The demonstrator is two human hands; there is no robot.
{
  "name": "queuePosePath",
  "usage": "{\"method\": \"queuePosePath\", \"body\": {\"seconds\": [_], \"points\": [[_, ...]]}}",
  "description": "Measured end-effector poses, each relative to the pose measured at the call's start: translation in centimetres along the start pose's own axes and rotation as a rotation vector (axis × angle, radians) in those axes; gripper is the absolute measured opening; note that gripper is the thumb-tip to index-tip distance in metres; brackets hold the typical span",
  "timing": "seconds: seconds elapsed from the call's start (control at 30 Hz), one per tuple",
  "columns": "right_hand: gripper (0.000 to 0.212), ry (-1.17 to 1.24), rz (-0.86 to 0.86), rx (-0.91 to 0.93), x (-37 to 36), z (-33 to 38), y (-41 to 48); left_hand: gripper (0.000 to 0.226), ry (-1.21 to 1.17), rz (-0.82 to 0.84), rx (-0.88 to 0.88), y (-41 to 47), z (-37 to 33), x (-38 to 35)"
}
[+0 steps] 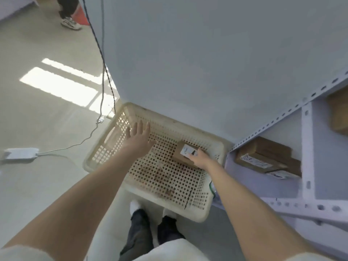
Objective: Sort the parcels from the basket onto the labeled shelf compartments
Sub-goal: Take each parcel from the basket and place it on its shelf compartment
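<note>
One parcel near far basket rim

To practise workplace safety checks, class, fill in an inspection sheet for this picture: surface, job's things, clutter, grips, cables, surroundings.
Surface: pale floor with a sunlit patch.
Job's things: cream basket on the floor, one labelled parcel inside; shelf at right holding brown boxes.
Clutter: nothing seen.
Grips: left hand open, fingers spread above the basket; right hand holds the parcel.
Cables: dark cables hang by the wall; a white cable crosses the floor to a white power block.
Surroundings: grey wall behind the basket; another person's legs at top left.
</note>
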State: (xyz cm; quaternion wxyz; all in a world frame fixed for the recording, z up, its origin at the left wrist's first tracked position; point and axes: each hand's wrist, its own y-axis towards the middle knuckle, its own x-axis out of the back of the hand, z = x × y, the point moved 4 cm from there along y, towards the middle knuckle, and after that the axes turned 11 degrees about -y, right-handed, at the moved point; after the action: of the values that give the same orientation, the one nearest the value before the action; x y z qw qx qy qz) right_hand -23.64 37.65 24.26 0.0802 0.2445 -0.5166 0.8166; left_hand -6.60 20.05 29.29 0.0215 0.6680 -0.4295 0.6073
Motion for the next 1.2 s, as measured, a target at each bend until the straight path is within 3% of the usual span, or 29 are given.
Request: {"method": "queuePosePath", "body": {"seconds": [0.13, 0.33, 0.63, 0.8, 1.07, 1.2], "points": [[0.076, 0.253, -0.028, -0.12, -1.1, -1.8, 3.3, 0.075, 0.112, 0.111, -0.116, 6.0, -1.3, -2.6], [0.077, 0.856, -0.092, -0.369, -4.4, -5.3, 9.3, 0.073, 0.274, 0.228, -0.287, 13.7, -3.9, -9.0], [0.067, 1.319, -0.036, -0.528, -12.0, -8.7, 19.9, 0.067, 0.372, 0.38, -0.415, 23.8, -5.5, -19.9], [0.068, 1.482, -0.087, -0.539, -14.3, -9.5, 25.8, 0.067, 0.428, 0.394, -0.457, 29.1, -5.1, -25.0], [0.082, 1.651, -0.143, -0.55, -15.9, -9.7, 32.5, 0.07, 0.238, 0.267, -0.411, 32.9, -5.1, -30.9], [0.075, 1.59, -0.207, -0.587, -16.5, -10.1, 33.5, 0.074, 0.239, 0.226, -0.383, 33.3, -4.4, -31.8]]}}
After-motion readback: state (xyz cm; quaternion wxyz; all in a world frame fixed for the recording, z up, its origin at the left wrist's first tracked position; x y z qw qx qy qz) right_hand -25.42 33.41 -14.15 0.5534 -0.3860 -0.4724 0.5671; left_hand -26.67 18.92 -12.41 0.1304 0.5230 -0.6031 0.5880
